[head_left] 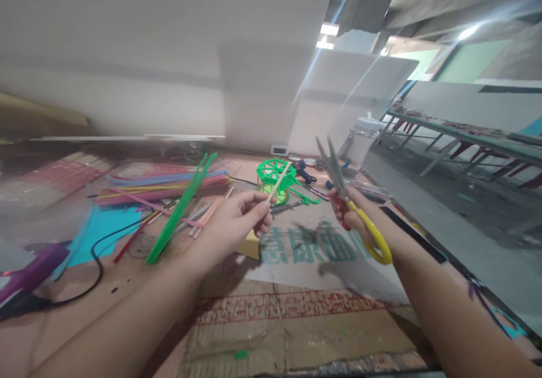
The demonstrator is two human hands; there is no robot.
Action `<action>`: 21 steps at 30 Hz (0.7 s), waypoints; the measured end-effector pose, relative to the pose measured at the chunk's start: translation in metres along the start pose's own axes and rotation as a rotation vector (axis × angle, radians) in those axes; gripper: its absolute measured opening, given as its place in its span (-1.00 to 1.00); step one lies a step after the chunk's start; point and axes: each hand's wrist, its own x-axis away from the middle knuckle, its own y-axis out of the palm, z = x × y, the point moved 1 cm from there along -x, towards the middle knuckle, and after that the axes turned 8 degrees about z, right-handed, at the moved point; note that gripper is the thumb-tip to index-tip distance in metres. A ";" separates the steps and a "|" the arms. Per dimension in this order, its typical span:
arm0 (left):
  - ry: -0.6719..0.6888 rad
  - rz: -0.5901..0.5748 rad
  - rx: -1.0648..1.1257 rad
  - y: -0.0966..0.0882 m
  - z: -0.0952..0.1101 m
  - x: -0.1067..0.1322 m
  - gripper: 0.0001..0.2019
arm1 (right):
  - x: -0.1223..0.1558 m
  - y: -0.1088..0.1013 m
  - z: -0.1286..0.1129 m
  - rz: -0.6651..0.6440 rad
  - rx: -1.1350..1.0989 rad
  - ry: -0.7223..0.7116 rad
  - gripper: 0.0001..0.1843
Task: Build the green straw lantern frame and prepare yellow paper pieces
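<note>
Between the thumb and fingers of my left hand is a thin pale wooden stick, pointing up and to the right. My right hand is closed around scissors with yellow and red handles. Their blades point up and stand slightly apart, away from the stick. Just behind the stick, a small green model with a spoked round top rests on the table; my left hand and the stick partly cover it. A yellow piece lies under my left hand.
Green strips and a bundle of coloured strips lie left. A purple glue gun with a black cord is at the far left. A clear lidded jar stands back right. Patterned cardboard lies in front.
</note>
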 end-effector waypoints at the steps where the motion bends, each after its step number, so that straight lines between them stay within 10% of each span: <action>1: 0.011 0.024 0.003 -0.002 0.000 -0.001 -0.71 | 0.004 0.010 -0.002 -0.032 -0.058 -0.015 -0.41; 9: 0.118 0.142 -0.166 -0.007 0.001 0.000 -0.71 | 0.023 0.061 -0.017 -0.244 -0.061 0.015 -0.29; 21: 0.105 0.049 -0.378 -0.002 0.005 0.008 -0.77 | 0.030 0.071 -0.026 -0.329 -0.198 0.030 -0.23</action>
